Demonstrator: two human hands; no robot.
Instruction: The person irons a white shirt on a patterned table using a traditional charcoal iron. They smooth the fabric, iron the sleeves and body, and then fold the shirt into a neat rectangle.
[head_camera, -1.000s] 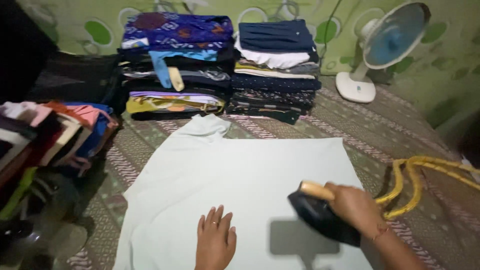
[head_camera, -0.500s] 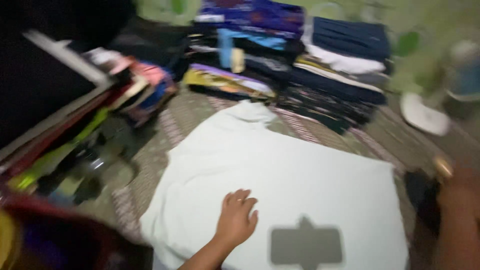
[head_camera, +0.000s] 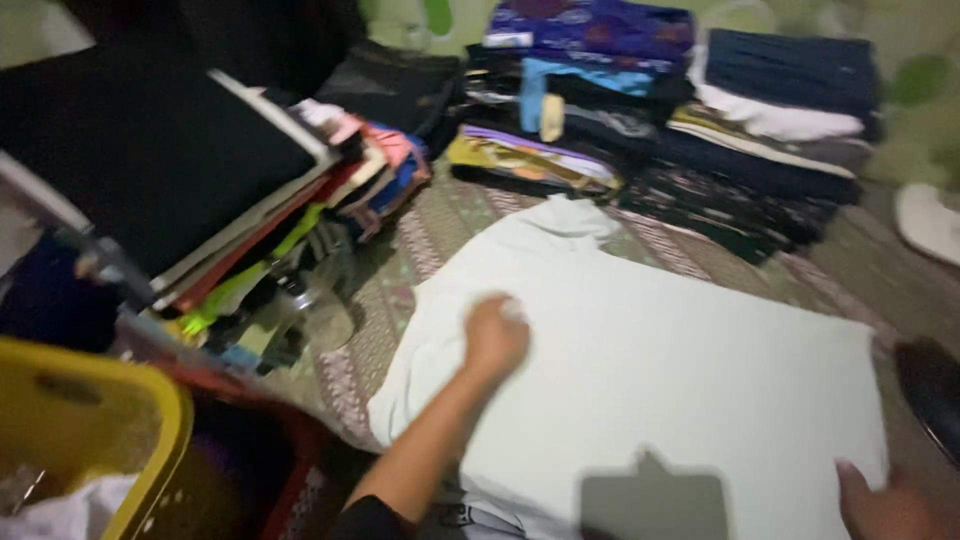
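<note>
Head view, left hand: the left hand (head_camera: 495, 338) rests on the cloth (head_camera: 660, 380), fingers curled, knuckles up; blur hides whether it pinches fabric or only presses, so I cannot tell if it grips.
Head view, right hand: the right hand (head_camera: 885, 500) shows only at the bottom edge, on the cloth's near right corner; fingers seem laid flat, holding nothing that can be seen.
Cloth: pale, spread flat on the patterned mat (head_camera: 400, 270); it lies under both hands and runs away from them to a collar-like fold at the far end.
Iron: a dark iron (head_camera: 935, 385) sits just beyond the right hand, off the cloth's right edge; apart from that hand.
Left of the left hand: a leaning stack of folded clothes (head_camera: 300, 200); nearer the body, a yellow basket (head_camera: 110, 430) beside a red one (head_camera: 270, 470).
Beyond the hands: folded piles (head_camera: 660, 110) past the cloth's far end.
Doing it well, as a judgement: smooth with a flat palm outward from the middle; keep the right hand anchoring the corner so the cloth does not drag; chase creases toward the edges before touching the iron; keep the sleeve and wrist clear of the iron's plate.
</note>
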